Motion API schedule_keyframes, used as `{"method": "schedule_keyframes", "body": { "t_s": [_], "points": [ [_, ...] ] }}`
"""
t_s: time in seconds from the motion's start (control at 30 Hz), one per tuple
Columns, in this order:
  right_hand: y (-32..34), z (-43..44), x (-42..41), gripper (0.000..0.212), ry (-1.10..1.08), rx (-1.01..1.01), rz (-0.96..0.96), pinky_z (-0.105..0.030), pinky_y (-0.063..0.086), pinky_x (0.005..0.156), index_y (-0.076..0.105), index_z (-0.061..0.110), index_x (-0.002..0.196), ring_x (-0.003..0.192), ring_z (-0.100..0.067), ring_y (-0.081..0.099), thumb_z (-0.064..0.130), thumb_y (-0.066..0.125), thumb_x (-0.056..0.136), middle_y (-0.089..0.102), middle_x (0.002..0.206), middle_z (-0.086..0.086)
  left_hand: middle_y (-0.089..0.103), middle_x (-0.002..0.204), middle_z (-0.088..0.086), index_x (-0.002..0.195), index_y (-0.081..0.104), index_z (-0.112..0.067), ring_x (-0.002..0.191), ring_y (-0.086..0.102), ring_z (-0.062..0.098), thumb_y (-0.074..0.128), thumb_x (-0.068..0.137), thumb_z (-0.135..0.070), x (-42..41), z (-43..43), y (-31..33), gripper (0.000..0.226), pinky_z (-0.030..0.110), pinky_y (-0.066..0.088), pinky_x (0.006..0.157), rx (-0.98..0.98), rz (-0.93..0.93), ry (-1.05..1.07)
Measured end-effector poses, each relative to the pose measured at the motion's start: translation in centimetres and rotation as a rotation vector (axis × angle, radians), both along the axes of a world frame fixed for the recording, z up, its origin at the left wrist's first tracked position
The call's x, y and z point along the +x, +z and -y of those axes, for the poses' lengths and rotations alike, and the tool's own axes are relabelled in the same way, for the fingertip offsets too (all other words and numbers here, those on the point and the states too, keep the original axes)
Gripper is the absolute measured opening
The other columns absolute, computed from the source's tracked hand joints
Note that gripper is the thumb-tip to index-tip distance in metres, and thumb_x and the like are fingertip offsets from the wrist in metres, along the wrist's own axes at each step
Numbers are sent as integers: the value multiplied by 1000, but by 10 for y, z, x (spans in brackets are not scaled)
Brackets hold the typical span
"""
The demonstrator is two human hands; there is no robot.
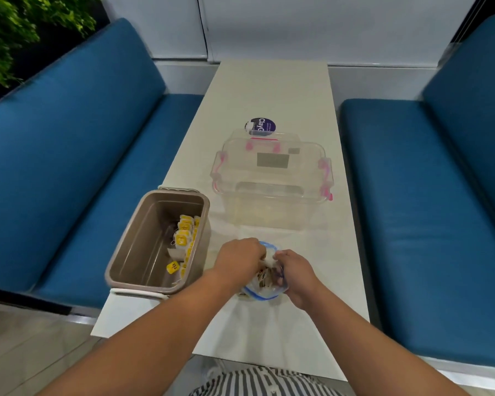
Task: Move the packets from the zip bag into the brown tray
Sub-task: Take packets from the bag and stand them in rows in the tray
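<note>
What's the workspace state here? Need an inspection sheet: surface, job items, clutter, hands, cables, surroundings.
Surface: white table, long and narrow, running away from the person.
Job's things: zip bag at the near middle, mouth open, contents still inside; brown tray at the table's left edge, with yellow-tagged packets along its right wall.
Clutter: clear box with lid and pink latches, beyond the bag; round purple-labelled item behind it.
Hands: left hand at the bag's mouth, fingertips hidden; right hand grips the bag.
Cables: nothing seen.
Surroundings: blue benches on both sides, white wall, plant at top left.
</note>
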State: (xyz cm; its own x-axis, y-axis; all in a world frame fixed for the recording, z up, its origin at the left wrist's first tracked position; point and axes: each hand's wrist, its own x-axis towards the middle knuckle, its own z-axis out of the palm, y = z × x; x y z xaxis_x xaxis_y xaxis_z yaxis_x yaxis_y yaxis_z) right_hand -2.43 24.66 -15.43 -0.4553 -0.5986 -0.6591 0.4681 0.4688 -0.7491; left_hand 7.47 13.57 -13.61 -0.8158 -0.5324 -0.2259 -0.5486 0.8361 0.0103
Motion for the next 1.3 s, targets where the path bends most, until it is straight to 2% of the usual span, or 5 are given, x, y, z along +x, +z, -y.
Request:
{"method": "schedule_keyframes", "body": {
  "t_s": [0.1, 0.4, 0.8, 1.07, 1.3],
  "points": [
    [-2, -2, -4, 16, 17, 7, -6, -39, 49, 71, 58, 11, 93, 74, -26, 54, 19, 48, 102, 57, 82, -11, 65, 94, 0, 96, 70, -26, 82, 64, 24, 55, 92, -36, -2, -4, -5, 18, 33, 47, 67, -8, 22, 29],
    [-6, -6, -10, 17, 90, 3, -96, -36, 46, 68, 55, 11, 98, 66, -20, 51, 23, 47, 107, 56, 74, -7, 59, 95, -2, 106, 71, -34, 85, 61, 21, 44, 98, -40, -8, -16, -11, 29, 31, 39, 64, -2, 50, 61],
    [-8, -5, -15, 14, 94, 0, -61, -41, 47, 72, 55, 8, 98, 77, -27, 54, 17, 45, 100, 58, 87, -15, 72, 79, -12, 81, 72, -29, 78, 67, 6, 69, 88, -29, 7, -6, 17, 7, 26, 56, 73, 642, -527, 496],
    [-8, -4, -16, 15, 85, -2, -50, -32, 47, 59, 55, 5, 99, 66, -23, 50, 14, 43, 103, 54, 82, -13, 62, 71, -4, 88, 63, -25, 59, 57, 12, 74, 89, -25, 12, -6, 30, 11, 22, 45, 57, 624, -380, 444],
    [-8, -1, -14, 14, 68, -20, -35, -31, 44, 54, 55, 6, 98, 57, -22, 47, 12, 44, 102, 52, 77, -13, 63, 90, -8, 113, 63, -27, 77, 59, 8, 76, 85, -20, 17, -5, 53, 31, 21, 48, 68, 528, -255, 321]
  ]
}}
